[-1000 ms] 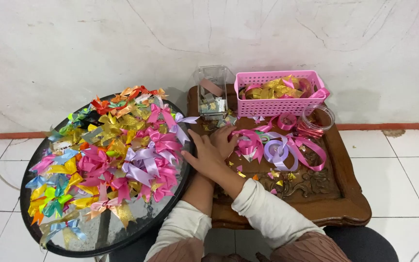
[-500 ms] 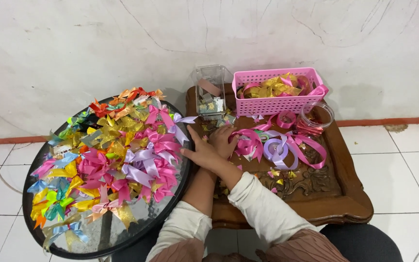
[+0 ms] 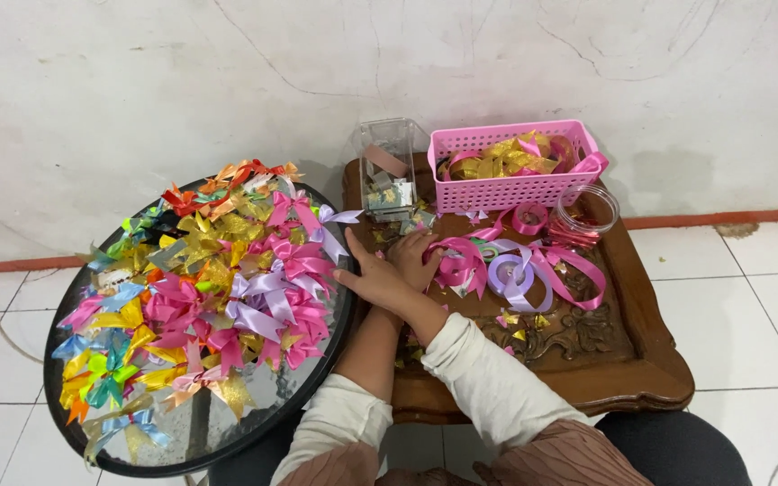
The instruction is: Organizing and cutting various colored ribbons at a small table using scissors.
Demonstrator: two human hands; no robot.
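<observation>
Grip unclear: both hands (image 3: 393, 274) meet over carved wooden table (image 3: 641, 360), beside white cracked wall (image 3: 137, 90).

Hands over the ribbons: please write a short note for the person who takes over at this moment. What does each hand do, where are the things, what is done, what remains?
Left hand: rests flat at the wooden table's left edge, beside the round black tray; whether it holds anything cannot be seen.
Right hand: crossed over the left, fingers at the loose pink ribbon.
Things: many finished satin bows in mixed colours fill the tray. Lilac ribbon roll, pink plastic basket with gold ribbon, clear plastic box and clear jar stand on the table.
Done: a large pile of bows.
Left: loose ribbon is uncut, with more in the basket.
</observation>
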